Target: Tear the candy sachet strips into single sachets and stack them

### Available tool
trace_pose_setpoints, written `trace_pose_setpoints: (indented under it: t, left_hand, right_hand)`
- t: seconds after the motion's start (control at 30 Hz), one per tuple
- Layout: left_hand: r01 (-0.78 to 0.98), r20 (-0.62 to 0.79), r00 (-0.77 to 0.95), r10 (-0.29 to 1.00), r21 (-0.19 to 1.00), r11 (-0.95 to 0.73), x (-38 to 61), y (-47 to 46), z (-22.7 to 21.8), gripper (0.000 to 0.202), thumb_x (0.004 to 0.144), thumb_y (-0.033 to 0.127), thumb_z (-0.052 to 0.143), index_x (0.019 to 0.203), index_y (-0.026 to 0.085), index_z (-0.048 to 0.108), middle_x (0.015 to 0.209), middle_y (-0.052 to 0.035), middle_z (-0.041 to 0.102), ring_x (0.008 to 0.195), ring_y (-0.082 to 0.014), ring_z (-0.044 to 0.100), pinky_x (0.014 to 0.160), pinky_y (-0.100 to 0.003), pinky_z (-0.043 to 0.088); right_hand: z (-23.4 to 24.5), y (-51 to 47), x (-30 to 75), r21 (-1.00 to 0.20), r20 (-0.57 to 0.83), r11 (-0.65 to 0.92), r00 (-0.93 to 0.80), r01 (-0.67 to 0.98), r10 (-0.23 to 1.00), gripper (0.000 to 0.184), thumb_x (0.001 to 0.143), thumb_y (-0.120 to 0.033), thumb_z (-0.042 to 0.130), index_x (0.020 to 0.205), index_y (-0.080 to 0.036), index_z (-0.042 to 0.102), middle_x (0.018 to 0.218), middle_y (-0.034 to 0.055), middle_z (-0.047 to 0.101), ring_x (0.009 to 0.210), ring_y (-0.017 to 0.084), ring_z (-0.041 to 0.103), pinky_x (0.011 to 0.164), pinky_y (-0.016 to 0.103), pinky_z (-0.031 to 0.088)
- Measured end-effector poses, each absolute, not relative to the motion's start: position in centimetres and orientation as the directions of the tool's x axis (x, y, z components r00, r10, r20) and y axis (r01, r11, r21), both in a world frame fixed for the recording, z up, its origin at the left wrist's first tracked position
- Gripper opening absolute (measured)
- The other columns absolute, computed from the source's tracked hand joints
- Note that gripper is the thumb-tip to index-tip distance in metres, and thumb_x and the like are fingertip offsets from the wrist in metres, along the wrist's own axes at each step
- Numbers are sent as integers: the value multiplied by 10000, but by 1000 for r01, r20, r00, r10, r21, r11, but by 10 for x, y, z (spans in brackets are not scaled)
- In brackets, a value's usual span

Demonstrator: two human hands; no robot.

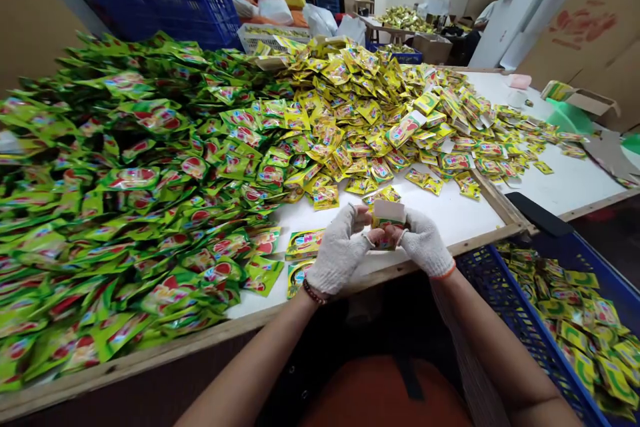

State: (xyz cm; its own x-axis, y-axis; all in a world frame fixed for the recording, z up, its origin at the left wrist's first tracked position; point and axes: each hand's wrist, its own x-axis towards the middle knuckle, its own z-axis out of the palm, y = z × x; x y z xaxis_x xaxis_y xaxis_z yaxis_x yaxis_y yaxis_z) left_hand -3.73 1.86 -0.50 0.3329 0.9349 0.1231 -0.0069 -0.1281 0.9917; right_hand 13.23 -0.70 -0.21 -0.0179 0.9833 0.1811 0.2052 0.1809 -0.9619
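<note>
Box (389,215) in hand, its white flap standing up, so we judge this one unfinished; it sits just above the front edge of our white table (453,217). Our left hand (341,250) and right hand (425,243), both in cut-finger gloves, grasp it from either side with fingers and thumbs. Whether anything is inside it, we cannot tell.

Just left of it, partly behind our left wrist, lie two printed packs (305,241) on the bare tabletop. Beyond these, green packets (150,180) make a huge loose heap along our left, and yellow packets (345,113) make another behind the box, with boxes mixed in toward the right. Plenty looks left to handle, then.

Low on our right, the blue crate (493,290) carries many yellow-and-green packs, which we take to be a good share already done, though how many we cannot count. A dark flat thing (540,213) rests at the table's edge near it. Farther back stand stacked blue crates (150,0) and bags (276,10).
</note>
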Motion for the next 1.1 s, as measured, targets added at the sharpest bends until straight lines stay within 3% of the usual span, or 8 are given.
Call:
trace_pose_setpoints:
  t: [0.1,0.23,0.43,0.53,0.67,0.8,0.87,1.1]
  left_hand:
    - [3,146,237,960,988,-151,-33,12,-15,385,775,333,712,1058,209,483,992,-65,715,905,-211,714,829,-371,583]
    - [25,180,288,941,980,-195,-35,11,-23,298,816,336,654,1051,205,524,1000,-59,725,900,-206,715,807,-360,587]
    - [208,308,373,875,892,-402,-47,21,-17,158,831,335,642,897,209,709,927,-55,754,898,-229,689,866,-394,555]
    - [145,239,364,900,940,-308,-45,23,-13,187,837,351,644,925,192,689,930,-59,746,894,-218,682,861,-381,552]
    - [-52,146,380,913,989,-137,-40,26,-15,381,821,339,661,1153,177,567,925,-48,722,824,-181,685,769,-328,565]
    - [147,329,361,873,904,-401,-44,26,-17,113,836,291,645,886,191,659,898,-44,709,846,-185,656,805,-323,530]
    - [199,411,402,818,833,-516,-48,25,-12,124,859,298,626,803,199,676,869,-39,710,849,-187,648,806,-317,514]
    - [299,283,452,846,845,-442,-51,27,12,171,881,310,609,832,174,701,741,11,694,683,-137,612,633,-237,468]
  right_hand:
    - [-14,-15,136,-973,127,123,11,197,992,348,784,-370,736,1072,-197,646,1019,68,728,939,224,699,860,377,579]
    - [-28,-23,139,-987,142,129,146,92,979,395,735,-303,751,1069,-230,553,964,26,678,752,161,693,662,277,574]
    - [-22,-20,148,-910,260,225,55,349,964,146,799,-297,662,916,-208,661,835,28,682,754,178,646,676,301,529]
    - [-17,-14,148,-888,261,222,43,402,964,128,828,-316,633,791,-194,650,715,12,631,659,154,591,628,280,503]
    - [-17,-10,143,-952,235,205,111,228,966,276,811,-377,670,1019,-199,633,798,14,655,690,154,611,588,256,504]
    - [-14,-14,143,-883,315,270,57,385,947,221,869,-405,633,919,-195,682,824,36,681,748,175,620,678,292,509]
    - [-9,-17,145,-838,353,315,1,446,936,254,909,-416,590,840,-195,693,785,36,673,754,178,617,702,298,495]
    - [-1,-16,146,-818,321,291,-26,497,947,207,887,-363,637,873,-166,699,721,8,659,630,133,578,584,245,453]
